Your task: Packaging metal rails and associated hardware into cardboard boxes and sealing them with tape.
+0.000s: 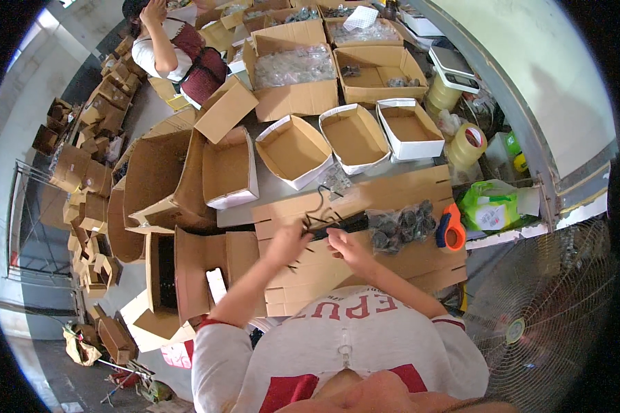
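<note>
My left hand (289,242) is closed round several thin black bent pieces, like wire hooks (319,206), whose ends stick out above and below the fist. Close beside it on the right, my right hand (349,249) has its fingers curled together near the tips of these pieces; what it pinches, if anything, I cannot make out. Both hands are over a flattened cardboard sheet (296,286) on the table. A clear bag of dark round parts (403,226) lies right of my hands, next to an orange and dark blue tape dispenser (452,228).
Behind the sheet stands a row of open white-sided boxes (293,149). Large brown cartons (162,172) stand at the left. A tape roll (467,146), a scale (455,69) and a green bag (489,205) are on the right. A fan (515,330) stands near right; another person (176,55) is far left.
</note>
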`<state>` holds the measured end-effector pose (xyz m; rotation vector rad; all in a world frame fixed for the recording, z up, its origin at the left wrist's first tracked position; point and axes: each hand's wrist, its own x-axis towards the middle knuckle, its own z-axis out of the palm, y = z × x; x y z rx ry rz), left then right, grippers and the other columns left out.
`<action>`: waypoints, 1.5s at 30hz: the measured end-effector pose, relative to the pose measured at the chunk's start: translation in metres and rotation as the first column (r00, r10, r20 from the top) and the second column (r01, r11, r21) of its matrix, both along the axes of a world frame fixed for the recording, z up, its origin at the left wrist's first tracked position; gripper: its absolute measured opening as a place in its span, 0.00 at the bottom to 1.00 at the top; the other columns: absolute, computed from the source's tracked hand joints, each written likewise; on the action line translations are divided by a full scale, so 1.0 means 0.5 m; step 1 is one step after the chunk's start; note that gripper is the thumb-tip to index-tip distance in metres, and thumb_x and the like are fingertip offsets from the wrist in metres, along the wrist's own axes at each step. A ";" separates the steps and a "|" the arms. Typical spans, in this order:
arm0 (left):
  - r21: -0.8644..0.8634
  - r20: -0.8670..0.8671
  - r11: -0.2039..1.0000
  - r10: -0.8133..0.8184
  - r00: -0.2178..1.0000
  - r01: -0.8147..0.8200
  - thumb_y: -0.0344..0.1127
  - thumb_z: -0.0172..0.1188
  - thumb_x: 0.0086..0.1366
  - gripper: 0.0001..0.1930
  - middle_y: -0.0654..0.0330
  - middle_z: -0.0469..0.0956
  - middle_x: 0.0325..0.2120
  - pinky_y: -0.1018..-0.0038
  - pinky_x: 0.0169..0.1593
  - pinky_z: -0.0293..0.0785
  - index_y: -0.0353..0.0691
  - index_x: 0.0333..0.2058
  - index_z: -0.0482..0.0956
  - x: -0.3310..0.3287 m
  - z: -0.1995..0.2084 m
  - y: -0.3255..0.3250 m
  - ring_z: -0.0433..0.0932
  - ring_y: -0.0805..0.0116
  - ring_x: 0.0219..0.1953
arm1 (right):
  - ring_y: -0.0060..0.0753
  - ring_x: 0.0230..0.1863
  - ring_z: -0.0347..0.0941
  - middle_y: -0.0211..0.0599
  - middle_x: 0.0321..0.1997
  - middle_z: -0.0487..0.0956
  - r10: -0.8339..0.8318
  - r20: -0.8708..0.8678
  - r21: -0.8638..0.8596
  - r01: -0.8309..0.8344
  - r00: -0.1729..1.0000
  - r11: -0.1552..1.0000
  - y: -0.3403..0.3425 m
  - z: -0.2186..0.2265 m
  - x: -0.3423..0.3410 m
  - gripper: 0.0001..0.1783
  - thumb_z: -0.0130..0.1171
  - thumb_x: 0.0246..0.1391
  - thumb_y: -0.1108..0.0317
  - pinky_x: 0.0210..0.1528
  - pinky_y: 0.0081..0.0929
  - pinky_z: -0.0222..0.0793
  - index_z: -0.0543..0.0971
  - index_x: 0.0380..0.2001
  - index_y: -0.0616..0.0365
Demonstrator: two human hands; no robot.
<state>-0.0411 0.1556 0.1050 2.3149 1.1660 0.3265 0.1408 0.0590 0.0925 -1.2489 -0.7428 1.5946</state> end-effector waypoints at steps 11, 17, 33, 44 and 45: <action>-0.892 0.342 0.442 0.521 0.782 0.096 0.31 0.56 0.63 0.17 0.56 0.79 0.38 0.73 0.44 0.74 0.28 0.48 0.70 0.070 0.005 -0.223 0.77 0.69 0.40 | 0.22 0.36 0.69 0.33 0.31 0.74 -0.101 -0.411 -0.376 -0.068 0.906 0.924 -0.104 -0.009 0.006 0.24 0.49 0.60 0.46 0.38 0.27 0.67 0.73 0.34 0.60; -0.819 0.468 0.558 0.510 0.722 0.136 0.29 0.56 0.63 0.16 0.57 0.79 0.35 0.73 0.40 0.74 0.31 0.47 0.69 0.048 -0.069 -0.278 0.77 0.71 0.37 | 0.21 0.43 0.69 0.30 0.42 0.75 0.366 -0.056 0.005 -0.366 0.929 0.931 -0.126 -0.012 -0.005 0.22 0.44 0.64 0.51 0.45 0.24 0.66 0.69 0.47 0.61; -0.890 0.401 0.442 0.642 0.654 0.112 0.29 0.56 0.63 0.08 0.51 0.80 0.34 0.80 0.27 0.70 0.37 0.36 0.65 0.063 -0.022 -0.195 0.80 0.67 0.33 | 0.19 0.26 0.67 0.27 0.30 0.75 -0.234 -0.494 -0.301 0.088 0.837 0.950 -0.116 -0.048 0.028 0.11 0.47 0.62 0.61 0.26 0.22 0.62 0.73 0.40 0.55; -0.924 0.363 0.378 0.821 0.441 0.057 0.34 0.57 0.65 0.09 0.60 0.74 0.25 0.80 0.27 0.69 0.37 0.29 0.68 0.075 -0.025 -0.256 0.72 0.75 0.25 | 0.27 0.25 0.70 0.30 0.27 0.75 -0.399 -0.540 -0.390 0.200 0.741 0.899 -0.110 -0.093 0.012 0.13 0.47 0.62 0.57 0.27 0.29 0.69 0.73 0.31 0.55; -0.924 0.362 0.378 0.824 0.435 0.054 0.34 0.57 0.65 0.09 0.60 0.74 0.25 0.80 0.27 0.69 0.37 0.29 0.68 0.071 -0.041 -0.259 0.72 0.75 0.25 | 0.28 0.24 0.69 0.32 0.26 0.74 -0.544 -0.472 -0.399 0.382 0.694 0.834 -0.107 -0.089 0.010 0.13 0.47 0.61 0.58 0.27 0.30 0.70 0.72 0.29 0.55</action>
